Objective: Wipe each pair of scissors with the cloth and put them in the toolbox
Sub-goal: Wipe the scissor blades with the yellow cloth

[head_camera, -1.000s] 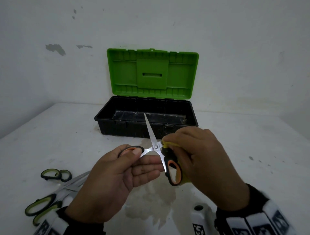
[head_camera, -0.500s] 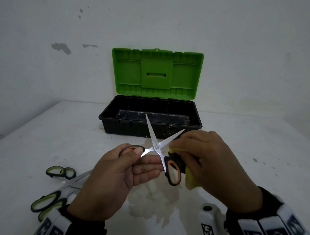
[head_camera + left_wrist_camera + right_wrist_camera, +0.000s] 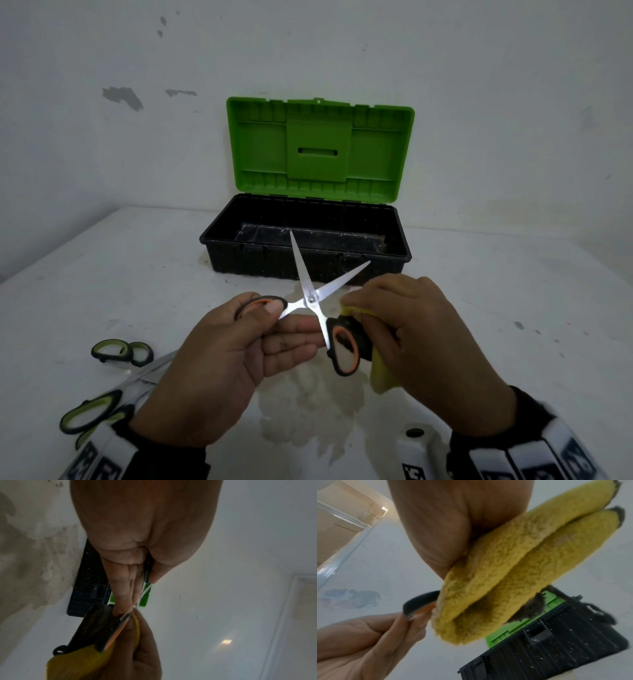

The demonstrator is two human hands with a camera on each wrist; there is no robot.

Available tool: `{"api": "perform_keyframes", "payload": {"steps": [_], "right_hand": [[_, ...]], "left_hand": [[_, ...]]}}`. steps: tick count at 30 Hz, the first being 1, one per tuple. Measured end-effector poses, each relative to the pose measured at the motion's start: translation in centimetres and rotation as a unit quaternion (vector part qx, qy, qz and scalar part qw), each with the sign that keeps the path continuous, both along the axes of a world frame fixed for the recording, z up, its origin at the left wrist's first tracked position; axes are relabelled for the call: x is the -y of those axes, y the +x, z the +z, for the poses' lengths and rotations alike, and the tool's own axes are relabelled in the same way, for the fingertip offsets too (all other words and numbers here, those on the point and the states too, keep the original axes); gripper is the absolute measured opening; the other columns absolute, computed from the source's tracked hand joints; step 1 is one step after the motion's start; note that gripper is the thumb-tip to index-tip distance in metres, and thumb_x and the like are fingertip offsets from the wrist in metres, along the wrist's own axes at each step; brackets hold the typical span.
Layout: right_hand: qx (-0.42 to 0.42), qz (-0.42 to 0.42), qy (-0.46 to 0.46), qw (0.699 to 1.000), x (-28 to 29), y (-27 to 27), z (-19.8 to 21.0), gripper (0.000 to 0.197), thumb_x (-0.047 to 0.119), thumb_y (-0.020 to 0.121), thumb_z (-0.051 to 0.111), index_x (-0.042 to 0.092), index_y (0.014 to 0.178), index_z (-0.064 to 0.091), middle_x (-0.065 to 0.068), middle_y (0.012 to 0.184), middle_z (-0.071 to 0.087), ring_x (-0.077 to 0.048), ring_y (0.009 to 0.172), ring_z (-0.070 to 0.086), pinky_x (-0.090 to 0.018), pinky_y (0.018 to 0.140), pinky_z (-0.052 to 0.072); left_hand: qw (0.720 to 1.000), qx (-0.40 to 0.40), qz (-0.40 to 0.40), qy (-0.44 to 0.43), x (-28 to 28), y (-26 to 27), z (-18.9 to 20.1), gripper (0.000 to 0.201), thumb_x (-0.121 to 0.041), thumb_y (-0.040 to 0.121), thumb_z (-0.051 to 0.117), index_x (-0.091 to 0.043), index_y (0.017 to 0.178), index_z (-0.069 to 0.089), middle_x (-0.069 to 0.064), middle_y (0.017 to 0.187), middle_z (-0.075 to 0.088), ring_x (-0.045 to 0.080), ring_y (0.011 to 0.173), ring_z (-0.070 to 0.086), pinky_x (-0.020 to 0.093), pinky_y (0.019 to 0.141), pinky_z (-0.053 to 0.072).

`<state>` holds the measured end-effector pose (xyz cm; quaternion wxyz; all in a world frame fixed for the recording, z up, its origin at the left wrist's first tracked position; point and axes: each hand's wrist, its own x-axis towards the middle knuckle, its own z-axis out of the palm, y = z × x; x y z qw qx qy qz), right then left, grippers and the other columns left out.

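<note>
Wiping the orange-handled scissors (image 3: 313, 301): my left hand (image 3: 219, 356) pinches one handle, my right hand (image 3: 421, 329) grips the yellow cloth (image 3: 380, 375); next I must close the blades for the toolbox (image 3: 305, 246).

Your white table (image 3: 102, 274) carries the open toolbox (image 3: 308, 260) at the far middle and green-handled scissors (image 3: 116, 377) near left.

The head view is dim and grey, lit softly from above, with corners darkening and straight lines bowing toward the edges. The scissor blades (image 3: 310, 291) catch a bright glare. Weak, diffuse shadows lie on the desk (image 3: 496, 308). Both wrist views are soft and smeared; the cloth (image 3: 513, 574) is blurred at close range, and a small ceiling light (image 3: 226, 641) glows in the left wrist view.
</note>
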<state>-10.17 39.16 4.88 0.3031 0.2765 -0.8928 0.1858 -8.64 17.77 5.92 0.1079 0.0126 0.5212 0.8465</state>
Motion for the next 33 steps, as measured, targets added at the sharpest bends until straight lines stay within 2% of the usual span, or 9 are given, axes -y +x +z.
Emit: {"api": "perform_keyframes", "payload": {"steps": [4, 6, 9, 15, 21, 24, 28, 31, 33], "right_hand": [[-0.021, -0.006, -0.089, 0.996, -0.3, 0.1, 0.6, 0.029, 0.028, 0.088, 0.051, 0.017, 0.103, 0.073, 0.003, 0.094, 0.072, -0.003, 0.090, 0.054, -0.015, 0.081, 0.042], [-0.021, 0.002, -0.085, 0.996, 0.4, 0.1, 0.6, 0.027, 0.028, 0.089, 0.052, 0.018, 0.105, 0.072, 0.004, 0.096, 0.071, -0.005, 0.090, 0.057, -0.021, 0.083, 0.043], [-0.015, 0.012, -0.066, 0.998, 1.1, -0.1, 0.1, 0.025, 0.026, 0.090, 0.054, 0.019, 0.106, 0.072, 0.005, 0.096, 0.070, -0.012, 0.089, 0.062, -0.034, 0.078, 0.050], [-0.036, -0.037, -0.105, 0.993, -0.5, -0.8, -0.2, 0.029, 0.027, 0.090, 0.051, 0.018, 0.105, 0.073, 0.005, 0.096, 0.072, -0.005, 0.090, 0.059, -0.031, 0.081, 0.050], [-0.034, -0.013, -0.101, 0.994, 0.1, -0.4, 0.1, 0.022, 0.022, 0.090, 0.056, 0.021, 0.106, 0.072, 0.008, 0.097, 0.070, -0.004, 0.091, 0.059, -0.023, 0.081, 0.046], [-0.009, -0.041, -0.156, 0.987, -1.2, -1.3, -0.2, 0.021, 0.017, 0.088, 0.062, 0.023, 0.105, 0.073, 0.014, 0.096, 0.068, 0.001, 0.091, 0.059, -0.019, 0.085, 0.048], [0.044, -0.097, -0.202, 0.974, -2.7, -2.1, -0.4, 0.020, 0.010, 0.088, 0.067, 0.024, 0.100, 0.074, 0.014, 0.095, 0.070, 0.010, 0.089, 0.058, 0.001, 0.084, 0.037], [0.103, -0.104, -0.267, 0.952, -3.8, -1.8, 0.2, 0.020, 0.012, 0.089, 0.066, 0.029, 0.095, 0.075, 0.020, 0.094, 0.071, 0.010, 0.092, 0.061, 0.001, 0.079, 0.038], [0.155, -0.065, -0.285, 0.944, -4.3, -1.0, 1.1, 0.020, 0.013, 0.090, 0.066, 0.030, 0.093, 0.076, 0.020, 0.093, 0.073, 0.006, 0.091, 0.063, -0.003, 0.077, 0.042]], "left_hand": [[1.000, -0.003, -0.009, -0.007, 0.2, -0.3, 0.1, 0.022, -0.017, 0.079, 0.054, 0.001, 0.093, 0.053, 0.034, 0.094, 0.071, 0.044, 0.083, 0.073, 0.036, 0.060, 0.061], [1.000, -0.009, -0.021, -0.013, 0.0, -0.2, 0.2, 0.023, -0.016, 0.080, 0.054, 0.001, 0.094, 0.052, 0.034, 0.093, 0.071, 0.044, 0.082, 0.073, 0.036, 0.060, 0.061], [0.999, -0.021, -0.023, -0.017, -0.4, 0.1, 0.2, 0.023, -0.017, 0.080, 0.054, 0.001, 0.095, 0.051, 0.034, 0.093, 0.071, 0.044, 0.082, 0.073, 0.036, 0.061, 0.062], [0.999, -0.018, -0.023, -0.017, -0.5, 0.3, 0.1, 0.025, -0.016, 0.078, 0.054, 0.002, 0.095, 0.051, 0.034, 0.092, 0.071, 0.044, 0.080, 0.073, 0.035, 0.058, 0.061], [0.999, -0.024, -0.031, -0.012, -0.6, 0.3, 0.3, 0.022, -0.016, 0.079, 0.053, 0.001, 0.093, 0.051, 0.035, 0.093, 0.070, 0.045, 0.081, 0.073, 0.034, 0.057, 0.060], [0.999, -0.016, -0.035, -0.010, -0.6, 0.4, 0.0, 0.025, -0.016, 0.079, 0.053, 0.003, 0.097, 0.052, 0.034, 0.091, 0.071, 0.045, 0.080, 0.073, 0.036, 0.058, 0.061], [1.000, 0.002, -0.027, -0.006, -0.7, 0.2, -0.3, 0.022, -0.015, 0.079, 0.054, 0.002, 0.094, 0.052, 0.036, 0.092, 0.070, 0.046, 0.081, 0.072, 0.037, 0.058, 0.062], [1.000, 0.000, -0.015, -0.028, -0.2, -0.3, -0.5, 0.015, -0.012, 0.089, 0.050, 0.002, 0.096, 0.052, 0.034, 0.092, 0.071, 0.045, 0.082, 0.073, 0.037, 0.060, 0.062], [0.999, -0.008, -0.007, -0.041, 0.2, -0.7, -0.6, 0.014, -0.009, 0.096, 0.046, 0.003, 0.098, 0.052, 0.033, 0.092, 0.072, 0.044, 0.083, 0.073, 0.038, 0.062, 0.062]]}}
